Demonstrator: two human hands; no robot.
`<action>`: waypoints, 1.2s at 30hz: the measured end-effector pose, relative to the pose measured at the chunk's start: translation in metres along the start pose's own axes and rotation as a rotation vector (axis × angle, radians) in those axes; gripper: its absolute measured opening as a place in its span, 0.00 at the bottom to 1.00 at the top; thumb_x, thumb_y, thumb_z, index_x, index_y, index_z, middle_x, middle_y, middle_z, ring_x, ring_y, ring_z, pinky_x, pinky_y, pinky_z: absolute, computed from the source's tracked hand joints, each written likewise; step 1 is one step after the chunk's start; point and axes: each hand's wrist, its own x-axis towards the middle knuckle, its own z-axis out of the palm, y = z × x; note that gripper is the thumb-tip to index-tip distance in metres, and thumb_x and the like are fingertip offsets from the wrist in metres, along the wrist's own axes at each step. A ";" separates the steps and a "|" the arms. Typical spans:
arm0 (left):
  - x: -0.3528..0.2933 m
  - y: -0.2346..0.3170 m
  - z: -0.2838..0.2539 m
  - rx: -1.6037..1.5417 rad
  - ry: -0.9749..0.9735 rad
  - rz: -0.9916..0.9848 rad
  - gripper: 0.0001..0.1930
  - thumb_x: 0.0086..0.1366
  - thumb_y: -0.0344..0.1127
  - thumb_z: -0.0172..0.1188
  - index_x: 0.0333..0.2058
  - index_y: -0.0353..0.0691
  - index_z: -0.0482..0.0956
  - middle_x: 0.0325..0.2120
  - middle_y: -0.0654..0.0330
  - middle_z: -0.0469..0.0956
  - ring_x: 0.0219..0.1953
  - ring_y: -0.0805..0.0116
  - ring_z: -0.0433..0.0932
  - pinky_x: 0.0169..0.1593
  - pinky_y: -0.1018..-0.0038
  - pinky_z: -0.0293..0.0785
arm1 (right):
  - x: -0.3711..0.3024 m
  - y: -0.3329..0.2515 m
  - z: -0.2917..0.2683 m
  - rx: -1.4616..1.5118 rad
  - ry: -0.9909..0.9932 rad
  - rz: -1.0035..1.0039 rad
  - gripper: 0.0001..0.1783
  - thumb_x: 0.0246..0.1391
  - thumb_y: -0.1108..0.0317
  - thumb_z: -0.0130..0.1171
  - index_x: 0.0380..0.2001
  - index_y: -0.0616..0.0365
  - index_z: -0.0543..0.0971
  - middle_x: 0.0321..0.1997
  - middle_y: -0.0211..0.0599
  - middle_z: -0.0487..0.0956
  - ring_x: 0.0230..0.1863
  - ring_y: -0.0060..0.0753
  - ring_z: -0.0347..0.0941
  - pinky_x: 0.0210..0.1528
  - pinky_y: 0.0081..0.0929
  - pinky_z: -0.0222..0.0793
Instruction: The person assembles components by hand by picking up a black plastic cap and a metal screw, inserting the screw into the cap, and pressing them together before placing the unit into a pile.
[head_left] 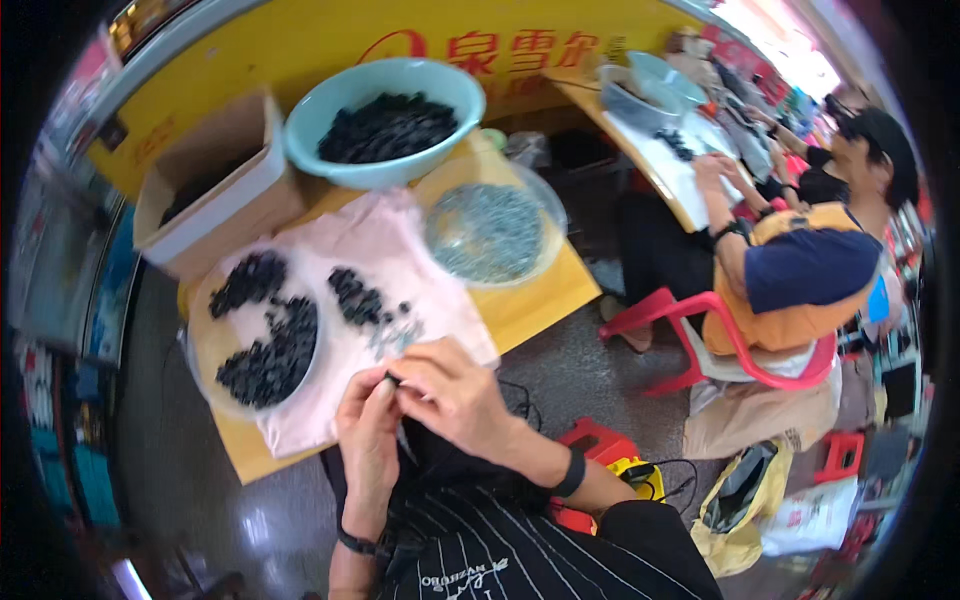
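Black, a small piece (391,378) sits at the fingertips in front of your body, just beyond the near edge of the pink cloth (385,215). Your left hand (367,432) pinches it between thumb and fingers. Your right hand (455,396) comes in from the right with fingers curled against the same spot; you cannot tell whether they grip the piece or something hidden beside it. The piece is too small and too covered for its long axis to be read.

Note the key relation: the scattered pale bits (397,337) lie on the cloth directly ahead of the piece, near your right hand's knuckles, with the loose black pile (355,298) farther ahead and slightly left. The white dish (203,340), holding more black pieces, lies to the left, nearer your left hand. Beyond, across the table (545,312), the clear round tub (553,228) stands ahead and right, the pale green basin (300,140) farthest ahead.
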 end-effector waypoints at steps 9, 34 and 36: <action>-0.007 0.000 -0.007 0.040 -0.061 -0.073 0.07 0.65 0.32 0.56 0.38 0.35 0.76 0.33 0.63 0.78 0.34 0.79 0.76 0.42 0.81 0.71 | -0.007 0.003 0.004 0.050 -0.074 -0.043 0.17 0.36 0.81 0.63 0.36 0.65 0.76 0.32 0.42 0.75 0.32 0.43 0.71 0.34 0.31 0.70; 0.026 0.007 -0.037 0.417 -0.003 0.066 0.17 0.71 0.40 0.47 0.37 0.30 0.77 0.29 0.61 0.77 0.29 0.79 0.74 0.34 0.83 0.70 | 0.025 0.045 -0.025 1.085 -0.087 0.729 0.14 0.54 0.75 0.58 0.44 0.66 0.77 0.41 0.37 0.77 0.28 0.13 0.68 0.22 0.11 0.63; 0.028 0.003 -0.040 0.527 -0.029 0.073 0.16 0.71 0.38 0.47 0.37 0.30 0.77 0.28 0.61 0.77 0.28 0.80 0.74 0.33 0.84 0.70 | 0.028 0.047 -0.028 1.146 -0.110 0.767 0.20 0.54 0.64 0.62 0.45 0.67 0.75 0.30 0.30 0.72 0.26 0.13 0.64 0.19 0.11 0.59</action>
